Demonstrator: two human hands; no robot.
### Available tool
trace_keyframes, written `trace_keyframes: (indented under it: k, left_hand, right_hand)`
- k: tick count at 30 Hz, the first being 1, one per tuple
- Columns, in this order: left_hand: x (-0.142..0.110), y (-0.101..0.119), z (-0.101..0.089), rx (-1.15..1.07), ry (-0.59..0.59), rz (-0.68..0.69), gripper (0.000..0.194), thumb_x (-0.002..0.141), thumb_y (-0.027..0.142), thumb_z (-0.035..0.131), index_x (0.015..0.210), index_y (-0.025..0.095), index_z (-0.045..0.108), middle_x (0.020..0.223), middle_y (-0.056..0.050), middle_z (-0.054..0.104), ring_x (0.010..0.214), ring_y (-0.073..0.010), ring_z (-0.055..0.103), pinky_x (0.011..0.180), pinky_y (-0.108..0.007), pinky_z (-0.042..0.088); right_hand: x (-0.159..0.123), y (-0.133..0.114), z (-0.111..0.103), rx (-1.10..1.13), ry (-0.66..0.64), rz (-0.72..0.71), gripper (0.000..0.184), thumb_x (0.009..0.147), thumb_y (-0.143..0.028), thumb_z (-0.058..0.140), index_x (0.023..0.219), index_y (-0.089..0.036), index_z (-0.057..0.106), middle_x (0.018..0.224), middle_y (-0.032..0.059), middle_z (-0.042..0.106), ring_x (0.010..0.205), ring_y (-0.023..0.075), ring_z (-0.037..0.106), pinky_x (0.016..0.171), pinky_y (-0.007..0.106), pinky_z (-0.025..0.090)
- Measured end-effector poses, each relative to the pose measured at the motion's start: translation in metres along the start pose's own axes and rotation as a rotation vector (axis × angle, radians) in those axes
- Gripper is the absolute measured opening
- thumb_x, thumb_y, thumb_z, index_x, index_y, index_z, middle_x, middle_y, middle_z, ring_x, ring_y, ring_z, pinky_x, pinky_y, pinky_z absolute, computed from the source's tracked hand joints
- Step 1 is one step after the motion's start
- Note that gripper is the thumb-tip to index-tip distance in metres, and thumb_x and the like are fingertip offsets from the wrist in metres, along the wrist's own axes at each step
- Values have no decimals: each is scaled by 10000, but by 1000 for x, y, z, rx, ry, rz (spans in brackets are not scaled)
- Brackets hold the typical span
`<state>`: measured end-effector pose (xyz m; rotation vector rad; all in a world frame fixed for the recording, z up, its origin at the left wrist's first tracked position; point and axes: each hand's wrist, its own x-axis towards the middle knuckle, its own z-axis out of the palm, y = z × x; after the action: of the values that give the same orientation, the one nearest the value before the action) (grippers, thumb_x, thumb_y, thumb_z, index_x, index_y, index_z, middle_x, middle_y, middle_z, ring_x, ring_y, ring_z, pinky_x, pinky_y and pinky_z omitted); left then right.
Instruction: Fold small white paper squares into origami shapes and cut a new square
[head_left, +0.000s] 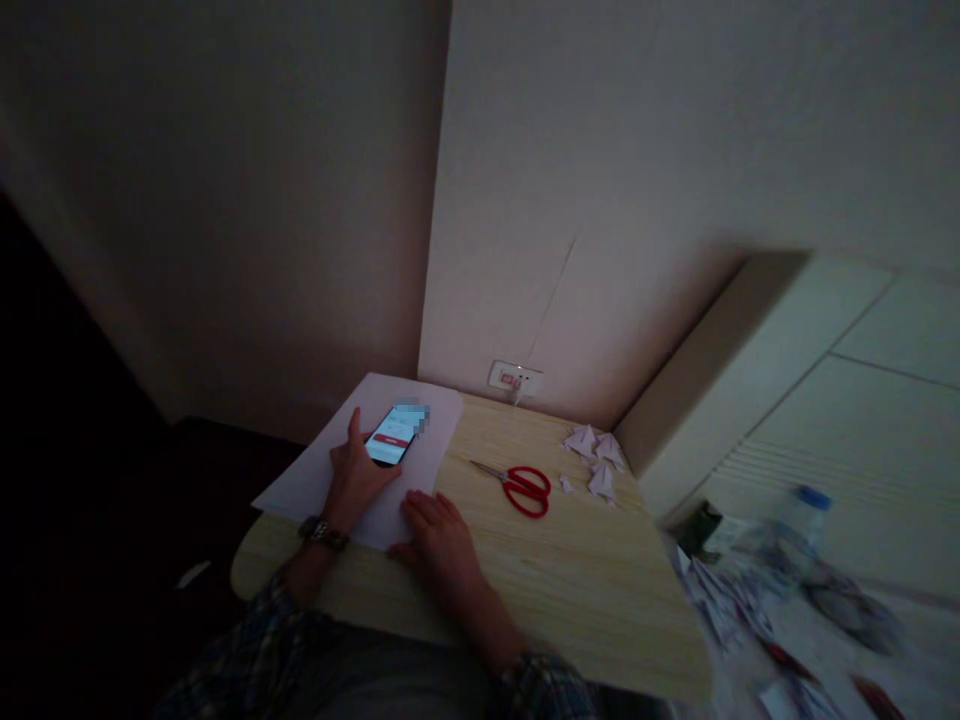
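A smartphone point(391, 438) with a lit screen lies over a stack of white paper point(431, 462). My left hand point(356, 482), with a wristwatch on its wrist, grips the phone's lower end between thumb and fingers, the index finger raised. Flat on the paper's near right edge rests my right hand point(439, 535), its fingers stretched out and nothing in them. To the right of the paper is a pair of red-handled scissors point(526, 490), blades pointing left. Several small folded white paper pieces point(600, 480) sit near the table's far right corner.
The light wooden table point(555, 590) meets the wall at its back edge. A wall socket point(516, 378) with a plug in it is just above. On the right, a white cabinet point(750, 450) stands beside a cluttered surface with a blue-capped bottle point(799, 530) and loose papers point(724, 600).
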<state>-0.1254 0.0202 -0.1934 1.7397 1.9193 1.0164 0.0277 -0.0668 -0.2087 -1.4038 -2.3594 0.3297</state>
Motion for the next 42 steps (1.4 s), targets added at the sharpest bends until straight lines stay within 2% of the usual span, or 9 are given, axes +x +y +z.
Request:
trace_keyframes:
  k: [8,12,15,22,25,28,31,34,42]
  left_hand:
    - [2,0,-3,1,-14,-24,980,631,230,724,1492,104,273,1243,-178,661,1199,-369,579,1062,-488,397]
    - [1,1,-2,11,-11,-5,945,612,224,713,1457,83,315,1224,-184,660,1197,-369,582,1092,-498,360]
    - [1,0,-2,13,-9,5,934,606,214,704,1443,65,319,1215,-193,661,1185,-357,593,1103,-486,352]
    - [2,-3,-4,15,-3,-25,947,615,243,711,1456,124,292,1215,-165,658,1181,-359,591,1076,-495,389]
    - [3,-4,-5,23,8,-38,966,610,253,722,1464,112,293,1234,-178,646,1198,-376,572,1077,-496,387]
    - [4,-5,-6,25,9,-49,969,613,261,725,1470,107,300,1249,-188,642,1202,-391,560,1055,-496,413]
    - [3,-4,-8,23,4,-53,958,619,258,719,1470,109,305,1252,-190,648,1204,-384,561,1063,-499,410]
    - [3,-1,-10,23,-5,-67,963,625,276,719,1474,105,300,1275,-203,636,1226,-400,544,1041,-509,429]
    - [4,4,-15,13,-38,-85,971,635,261,720,1479,61,284,1293,-227,629,1238,-412,549,1064,-540,405]
  right_hand:
    - [1,-5,-14,-79,-58,-4,390,901,-256,673,1270,-139,636,1387,145,626,1285,241,591,1109,374,446]
    - [5,-9,-17,-114,-75,-6,125,925,-185,626,1000,-202,725,1120,85,765,1010,227,718,905,331,551]
    - [5,-14,-15,-127,-56,12,123,926,-137,603,905,-186,713,935,88,772,872,237,717,813,344,550]
    - [-3,-11,-15,-58,21,72,134,939,-137,580,897,-204,687,875,57,755,858,211,688,900,348,500]
    - [-5,-10,-17,-5,67,152,132,920,-186,628,1039,-217,675,1033,51,748,1001,204,678,939,325,498]
    - [-6,-9,-19,11,119,319,277,906,-232,641,1171,-154,626,1171,138,690,1094,261,641,924,374,516]
    - [-4,-7,-18,1,134,479,228,899,-264,636,1062,-106,660,1095,214,681,1059,353,631,902,496,503]
    - [1,-8,-15,26,119,546,217,873,-300,672,981,-111,681,1032,215,697,1031,376,641,909,535,479]
    - [13,-10,-10,179,116,454,119,821,-241,732,930,-196,731,944,47,749,892,194,712,836,307,532]
